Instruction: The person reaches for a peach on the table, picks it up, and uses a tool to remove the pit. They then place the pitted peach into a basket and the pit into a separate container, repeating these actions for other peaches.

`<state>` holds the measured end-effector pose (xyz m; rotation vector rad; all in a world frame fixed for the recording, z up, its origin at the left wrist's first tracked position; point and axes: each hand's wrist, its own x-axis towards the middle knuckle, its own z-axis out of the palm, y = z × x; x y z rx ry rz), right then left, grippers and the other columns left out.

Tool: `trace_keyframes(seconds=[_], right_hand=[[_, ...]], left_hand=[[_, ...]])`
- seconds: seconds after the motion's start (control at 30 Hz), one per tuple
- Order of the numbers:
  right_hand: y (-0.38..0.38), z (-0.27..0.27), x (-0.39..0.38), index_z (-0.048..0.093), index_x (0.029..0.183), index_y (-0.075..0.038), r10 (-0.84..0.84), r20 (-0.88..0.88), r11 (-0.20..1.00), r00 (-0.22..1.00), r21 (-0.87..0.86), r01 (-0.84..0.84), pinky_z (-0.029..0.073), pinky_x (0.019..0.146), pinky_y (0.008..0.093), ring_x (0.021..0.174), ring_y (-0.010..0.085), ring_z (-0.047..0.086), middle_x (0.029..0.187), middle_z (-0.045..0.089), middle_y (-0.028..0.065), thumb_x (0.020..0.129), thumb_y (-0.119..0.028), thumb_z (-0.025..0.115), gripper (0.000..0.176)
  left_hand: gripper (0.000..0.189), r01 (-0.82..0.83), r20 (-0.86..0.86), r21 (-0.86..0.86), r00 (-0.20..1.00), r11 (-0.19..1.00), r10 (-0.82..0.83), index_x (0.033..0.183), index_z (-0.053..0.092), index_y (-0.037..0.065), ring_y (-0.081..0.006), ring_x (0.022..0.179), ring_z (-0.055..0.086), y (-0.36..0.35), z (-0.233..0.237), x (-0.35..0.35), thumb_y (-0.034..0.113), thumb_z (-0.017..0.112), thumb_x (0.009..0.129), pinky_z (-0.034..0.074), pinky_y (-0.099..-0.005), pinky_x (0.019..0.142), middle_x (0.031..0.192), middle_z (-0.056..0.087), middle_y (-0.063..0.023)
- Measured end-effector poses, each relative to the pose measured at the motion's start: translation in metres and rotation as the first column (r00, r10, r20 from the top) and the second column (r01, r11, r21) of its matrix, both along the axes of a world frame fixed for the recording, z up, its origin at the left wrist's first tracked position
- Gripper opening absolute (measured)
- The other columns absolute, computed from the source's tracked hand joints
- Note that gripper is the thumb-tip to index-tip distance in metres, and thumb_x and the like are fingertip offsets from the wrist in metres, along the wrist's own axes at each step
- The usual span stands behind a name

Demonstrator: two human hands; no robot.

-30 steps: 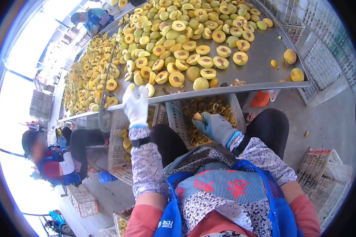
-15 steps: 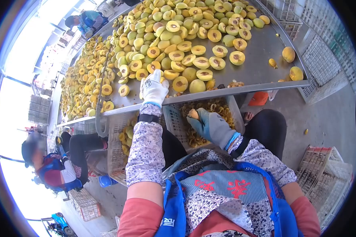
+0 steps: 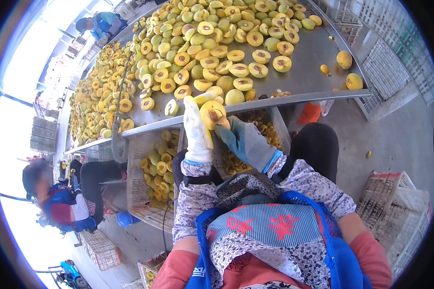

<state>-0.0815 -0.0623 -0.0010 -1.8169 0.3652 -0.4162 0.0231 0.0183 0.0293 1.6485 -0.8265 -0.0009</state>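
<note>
My left hand (image 3: 196, 132), in a white glove, grips a yellow peach half (image 3: 212, 113) with its cut face showing. Against that face is my right hand (image 3: 250, 142), in a grey-and-blue glove, its fingers closed around a small tan thing (image 3: 222, 123) whose kind I cannot tell. Both hands are just in front of the metal table's near edge (image 3: 255, 104). Many halved peaches (image 3: 193, 43) are heaped on the table, several with brown pit hollows facing up. Beneath my hands, a crate (image 3: 280, 126) holds brownish-yellow scraps (image 3: 265, 126).
Left of my knees, a crate (image 3: 136, 200) contains peach halves. One co-worker (image 3: 65, 202) sits at the left, another person (image 3: 101, 26) at the table's far end. Stacked crates (image 3: 395, 207) stand on the floor at right. An orange bag (image 3: 308, 113) hangs below the table corner.
My left hand has come back from the table's fruit to the near edge with a peach half. My right hand has moved left and up to meet it. The view has shifted slightly.
</note>
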Motion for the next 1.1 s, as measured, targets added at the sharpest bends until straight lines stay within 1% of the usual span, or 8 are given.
trace_keyframes(seconds=[0.07,0.37,0.43,0.57,0.83,0.9,0.93,1.1], right_hand=[[0.000,-0.002,-0.001,0.062,0.109,-0.001,0.023,-0.111,1.000,0.994,-0.004,-0.024,0.051,0.076,0.0483,0.086,0.0459,0.065,0.085,0.066,0.0280,0.101,-0.052,0.043,0.056],[-0.002,-0.008,-0.004,0.062,0.117,0.000,0.074,-0.131,0.991,0.989,0.124,-0.058,0.049,0.087,0.0479,0.099,0.0465,0.063,0.098,0.067,0.0297,0.099,-0.061,0.039,0.068],[-0.001,-0.015,-0.003,0.064,0.109,0.001,0.078,-0.198,0.991,0.977,0.125,-0.054,0.051,0.078,0.0298,0.084,0.0118,0.061,0.090,0.070,0.0065,0.102,-0.035,0.054,0.038],[0.010,-0.048,0.002,0.065,0.106,0.001,0.062,-0.028,0.946,0.998,0.319,-0.049,0.049,0.076,0.0269,0.083,0.0099,0.060,0.087,0.068,0.0038,0.102,-0.041,0.053,0.044],[-0.001,0.015,-0.028,0.062,0.096,-0.001,0.336,0.083,0.715,0.938,0.626,-0.311,0.036,0.034,0.0233,0.040,0.0088,0.046,0.060,0.054,0.0003,0.102,-0.053,0.043,0.056],[-0.003,0.000,-0.027,0.061,0.091,-0.002,0.295,0.161,0.838,0.942,0.431,-0.336,0.035,0.035,0.0231,0.040,0.0080,0.046,0.060,0.054,-0.0001,0.101,-0.055,0.044,0.056],[-0.003,-0.004,-0.025,0.060,0.087,-0.004,0.266,0.248,0.922,0.932,0.217,-0.321,0.035,0.036,0.0229,0.041,0.0073,0.045,0.060,0.054,-0.0005,0.100,-0.056,0.045,0.056],[-0.015,0.004,-0.021,0.052,0.092,-0.003,0.500,-0.260,0.707,0.826,0.673,-0.216,0.045,0.052,0.0321,0.054,0.0163,0.048,0.067,0.051,0.0066,0.101,-0.054,0.041,0.053]], left_hand=[[0.059,0.023,-0.528,-0.347,0.822,0.938,-0.215,0.120,0.059,0.001,-0.0251,0.099,0.065,-0.002,0.004,-0.017,0.053,0.036,0.105,0.056,-0.0349,0.085,0.111,0.065,-0.0128],[0.054,0.042,-0.421,-0.301,0.891,0.953,-0.172,0.121,0.059,0.003,-0.0221,0.101,0.064,-0.004,-0.003,-0.020,0.050,0.039,0.105,0.055,-0.0351,0.086,0.114,0.064,-0.0123],[0.052,0.073,-0.394,-0.280,0.900,0.957,-0.184,0.122,0.059,0.003,-0.0214,0.101,0.064,0.000,-0.014,-0.012,0.048,0.040,0.105,0.055,-0.0344,0.086,0.115,0.064,-0.0119],[0.037,0.061,-0.595,-0.266,0.775,0.962,-0.213,0.123,0.052,-0.006,-0.0227,0.091,0.068,-0.006,-0.001,-0.013,0.022,0.049,0.100,0.057,-0.0321,0.077,0.103,0.066,-0.0143],[0.039,-0.069,-0.554,-0.332,0.822,0.941,-0.135,0.110,0.064,-0.002,-0.0200,0.085,0.069,-0.008,-0.028,-0.009,0.033,0.048,0.104,0.059,-0.0311,0.073,0.099,0.070,-0.0122],[0.039,0.109,-0.059,-0.046,0.992,0.993,-0.112,0.100,0.066,-0.004,-0.0232,0.077,0.070,-0.005,-0.011,-0.012,0.032,0.051,0.102,0.060,-0.0338,0.067,0.093,0.071,-0.0162],[0.040,0.109,-0.461,-0.349,0.845,0.931,-0.272,0.091,0.066,-0.005,-0.0266,0.074,0.070,-0.006,-0.008,-0.012,0.032,0.053,0.100,0.060,-0.0365,0.065,0.088,0.071,-0.0200],[0.043,0.185,-0.569,-0.258,0.764,0.948,-0.304,0.085,0.066,-0.004,-0.0294,0.074,0.070,-0.006,-0.020,0.002,0.034,0.053,0.099,0.060,-0.0382,0.064,0.087,0.071,-0.0213]])
